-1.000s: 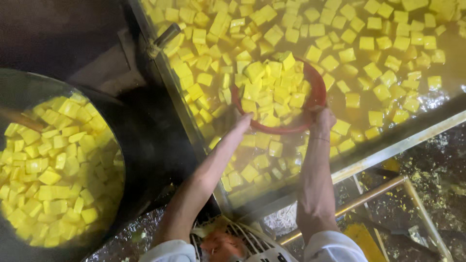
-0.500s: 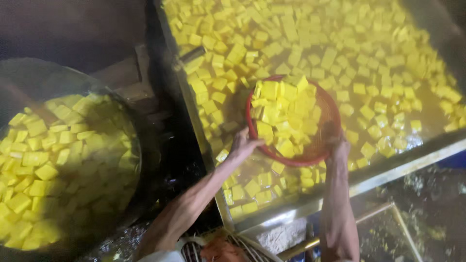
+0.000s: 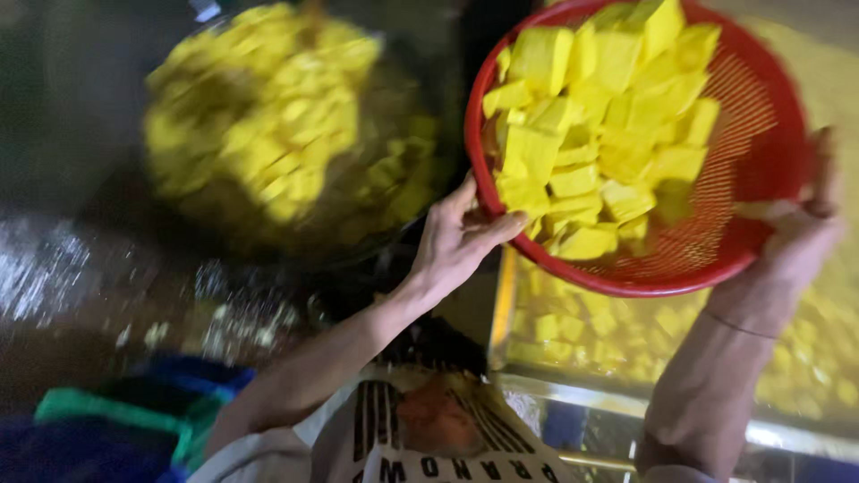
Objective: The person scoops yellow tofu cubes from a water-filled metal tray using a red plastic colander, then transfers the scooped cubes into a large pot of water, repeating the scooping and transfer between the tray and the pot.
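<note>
Plainly, the left hand [image 3: 456, 241] had its fingers [image 3: 497, 225] curled over the near-left rim of the red mesh basket [image 3: 747, 152], clamped on it, while the right hand [image 3: 801, 237] gripped the right rim, thumb on the inside. The basket hung in the air between them, tipped toward the person and heaped with yellow cubes [image 3: 595, 134]. It sat above the metal edge of the tank [image 3: 573, 394], whose water to the right held more cubes; the dark round tub [image 3: 268, 143] of cubes lay to the far left, blurred. I judged the load top-heavy: a wet rim could slip from either grip, or a further tilt could spill cubes into the gap between tank and tub.
</note>
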